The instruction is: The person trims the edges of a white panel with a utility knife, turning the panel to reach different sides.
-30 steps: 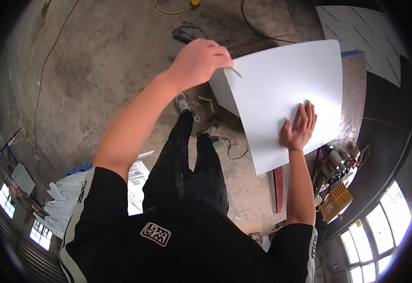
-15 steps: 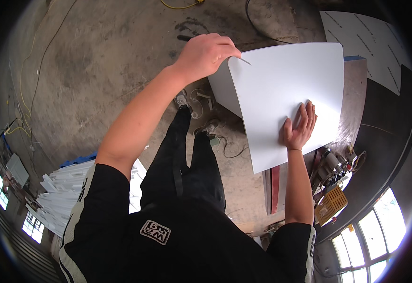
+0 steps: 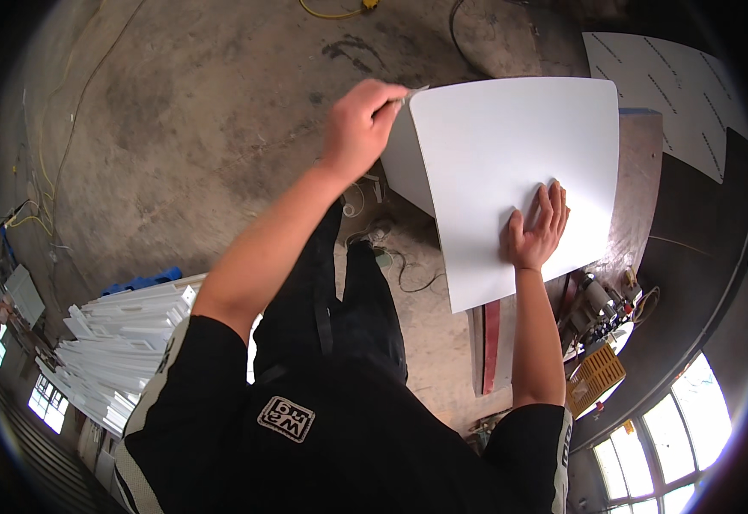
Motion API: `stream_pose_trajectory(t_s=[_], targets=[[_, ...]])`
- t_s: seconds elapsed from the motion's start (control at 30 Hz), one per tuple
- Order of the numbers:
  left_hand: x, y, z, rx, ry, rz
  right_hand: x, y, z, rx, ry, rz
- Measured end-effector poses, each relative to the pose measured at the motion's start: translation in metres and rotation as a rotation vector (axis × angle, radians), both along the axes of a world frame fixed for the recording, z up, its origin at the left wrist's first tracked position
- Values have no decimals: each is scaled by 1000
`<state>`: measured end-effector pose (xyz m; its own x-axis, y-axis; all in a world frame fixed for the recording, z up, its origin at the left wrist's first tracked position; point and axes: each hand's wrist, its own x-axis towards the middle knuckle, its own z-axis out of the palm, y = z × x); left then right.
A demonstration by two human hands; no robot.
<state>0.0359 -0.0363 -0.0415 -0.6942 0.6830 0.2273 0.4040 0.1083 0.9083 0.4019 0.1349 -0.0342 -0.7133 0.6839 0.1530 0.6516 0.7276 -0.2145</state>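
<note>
A white panel (image 3: 494, 146) with a rounded far-left corner lies in front of me as the top face of a box-like piece. My left hand (image 3: 360, 124) is closed at that corner, gripping a thin blade-like tool (image 3: 417, 91); only its pale tip shows past the fingers, against the panel's edge. Whether it is a knife or a file I cannot tell. Palm down, my right hand (image 3: 538, 230) rests flat on the right part of the panel, fingers and thumb stretched out.
Beneath the panel is a brownish work table (image 3: 637, 184). A printed white sheet (image 3: 673, 98) lies at the far right. Machine fittings (image 3: 601, 295) and a yellow slotted basket (image 3: 596, 377) are near right. White strips (image 3: 130, 343) are stacked at left. A yellow cord (image 3: 335, 14) crosses the floor.
My left hand has turned and drawn slightly left along the corner. The tool's tip has moved from over the panel's face to its far edge. My right hand stays flat on the panel.
</note>
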Motion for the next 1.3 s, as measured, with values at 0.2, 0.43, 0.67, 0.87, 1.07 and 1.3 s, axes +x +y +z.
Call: stream_pose_trajectory(t_s=[0.2,0.43,0.67,0.87,1.07,1.3], targets=[[-4,7,0,-103,349,-60,-2,0,1,16,2,-4],[79,-30,11,-172,334,-163,-3,-1,1,14,15,-19],[51,-25,-2,-67,-32,52,1,0,-1,21,10,-27],[19,6,-12,0,177,58,-2,-3,0,22,25,-26],[121,-35,-2,-68,288,-37,-4,-6,2,33,1,-44],[200,-86,5,-86,-63,-288,5,-2,1,14,13,-13]])
